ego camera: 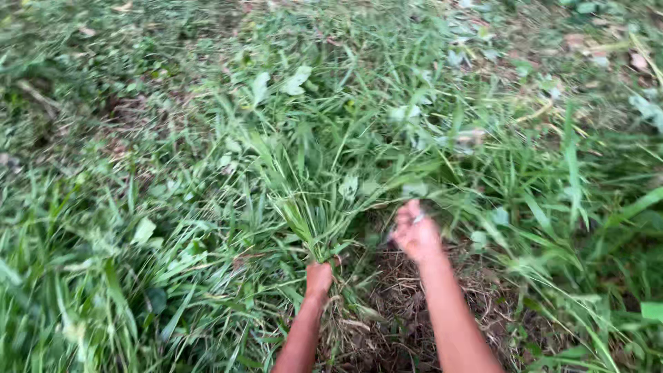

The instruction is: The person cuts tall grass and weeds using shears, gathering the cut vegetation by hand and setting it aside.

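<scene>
The left hand point(319, 278) is clenched tight around the base of a bunch of grass point(307, 200), low in the middle of the view. The bunch fans up and outward from the fist: long, narrow blades, bright green, a few paler and yellowish near the gathered stems, the tips spreading wide and mingling with the standing growth behind. The stems are pinched together just above the knuckles, and the bunch leans slightly to the left.

The right hand point(416, 235) sits a little higher and to the right, apart from the bunch. Its fingers are curled into a fist, and something pale and thin shows at the top of the grip; motion blur keeps me from telling what it is. This hand is at the edge of a thick stand of tall grass point(552, 200).

Between and below the two forearms lies a patch of bare ground point(400, 311) covered with dry brown stalks and dead litter. All around it the ground is dense with green grass, with scattered broad pale leaves point(297, 79) farther up and thin, patchy soil in the far corners
</scene>
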